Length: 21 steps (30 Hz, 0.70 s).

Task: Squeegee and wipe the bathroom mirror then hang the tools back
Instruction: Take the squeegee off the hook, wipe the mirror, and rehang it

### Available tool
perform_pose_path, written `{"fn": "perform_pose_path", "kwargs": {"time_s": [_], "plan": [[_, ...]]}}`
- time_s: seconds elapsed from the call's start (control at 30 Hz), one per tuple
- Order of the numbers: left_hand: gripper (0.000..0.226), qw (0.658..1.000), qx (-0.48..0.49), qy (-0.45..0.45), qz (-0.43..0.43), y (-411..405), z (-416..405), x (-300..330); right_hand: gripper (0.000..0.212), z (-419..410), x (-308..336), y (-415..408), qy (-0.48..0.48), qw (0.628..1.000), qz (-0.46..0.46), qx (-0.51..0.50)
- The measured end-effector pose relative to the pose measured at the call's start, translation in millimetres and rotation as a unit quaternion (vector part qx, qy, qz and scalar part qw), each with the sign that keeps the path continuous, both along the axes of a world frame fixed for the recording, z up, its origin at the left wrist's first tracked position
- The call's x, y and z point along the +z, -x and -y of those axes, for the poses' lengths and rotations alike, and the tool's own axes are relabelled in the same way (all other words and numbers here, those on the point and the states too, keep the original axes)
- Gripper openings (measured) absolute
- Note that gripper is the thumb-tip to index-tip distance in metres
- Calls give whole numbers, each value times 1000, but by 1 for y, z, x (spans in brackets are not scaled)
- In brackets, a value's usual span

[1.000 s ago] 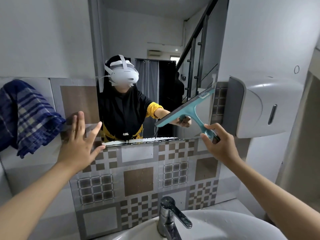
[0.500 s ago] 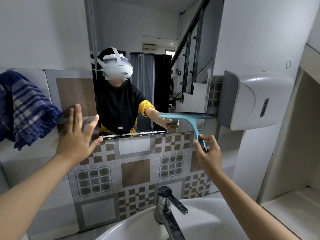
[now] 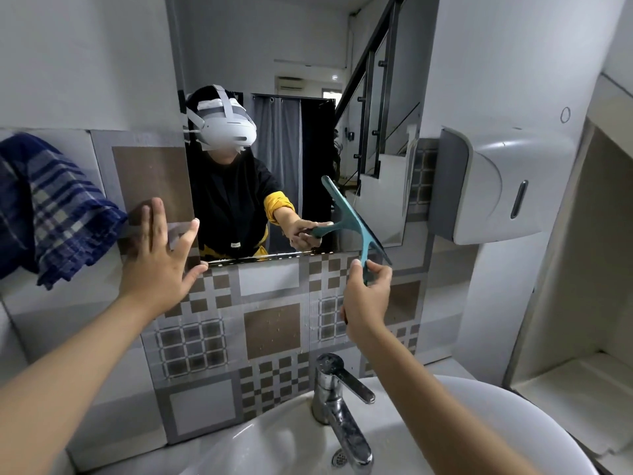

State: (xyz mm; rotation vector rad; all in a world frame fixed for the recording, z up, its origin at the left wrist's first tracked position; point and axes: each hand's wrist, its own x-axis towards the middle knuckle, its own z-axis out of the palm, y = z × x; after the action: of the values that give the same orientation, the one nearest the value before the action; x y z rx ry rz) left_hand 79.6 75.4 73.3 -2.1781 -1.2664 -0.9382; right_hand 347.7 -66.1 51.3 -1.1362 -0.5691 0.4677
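Note:
The mirror [image 3: 308, 80] hangs on the wall above the patterned tiles and reflects a person with a headset. My right hand [image 3: 366, 299] grips the handle of a teal squeegee [image 3: 352, 221]. Its blade is tilted steeply, running from upper left to lower right across the mirror's lower right part. My left hand [image 3: 156, 265] is open with fingers spread, pressed flat on the tiled wall at the mirror's lower left corner. A blue plaid cloth [image 3: 51, 210] hangs on the wall at the far left.
A white dispenser [image 3: 496, 186] is mounted right of the mirror. Below me are a chrome tap [image 3: 339, 406] and a white basin [image 3: 445, 440]. A white recessed shelf [image 3: 582, 371] sits at the right.
The squeegee blade swung from slanted, to level, to steeply tilted, and dropped lower on the mirror. My right hand moved down and left. My left hand stayed on the wall.

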Motion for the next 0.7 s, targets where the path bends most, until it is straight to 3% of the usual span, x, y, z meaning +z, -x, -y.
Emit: {"fn": "perform_pose_path", "kwargs": {"time_s": [0.23, 0.4, 0.7], "plan": [[77, 1000, -1, -5, -16, 2, 3, 5, 10, -8, 9, 44, -11, 997, -78, 13], [85, 997, 4, -30, -75, 14, 5, 11, 17, -12, 18, 91, -25, 992, -118, 43], [105, 994, 22, 11, -109, 36, 9, 21, 16, -18, 13, 172, -22, 996, -34, 82]]}}
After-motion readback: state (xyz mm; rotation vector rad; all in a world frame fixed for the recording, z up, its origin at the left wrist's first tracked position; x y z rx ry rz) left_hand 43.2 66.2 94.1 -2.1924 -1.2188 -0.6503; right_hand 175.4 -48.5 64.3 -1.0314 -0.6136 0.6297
